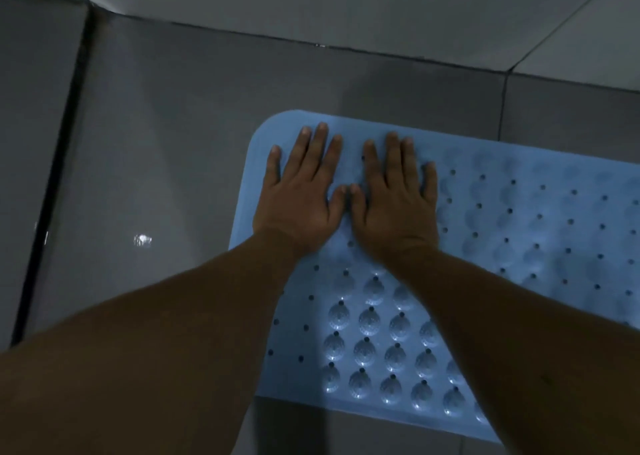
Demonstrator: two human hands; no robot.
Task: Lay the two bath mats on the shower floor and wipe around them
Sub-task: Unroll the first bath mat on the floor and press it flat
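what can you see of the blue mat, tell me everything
The mat is light blue with rounded corners, apparently rubbery, covered in rows of raised domes and small holes. It lies flat on the grey tiled floor, near the wall, running out of frame at right. The left hand and right hand press side by side, fingers straight, on its far left end.

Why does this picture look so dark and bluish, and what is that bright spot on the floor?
Head view: the room is dim, so the hands look dark against the blue mat. The white spot is glare on the glossy floor tile. The mat's far bumps are blurred, the near ones sharper, and the wide lens bends the wall edges.
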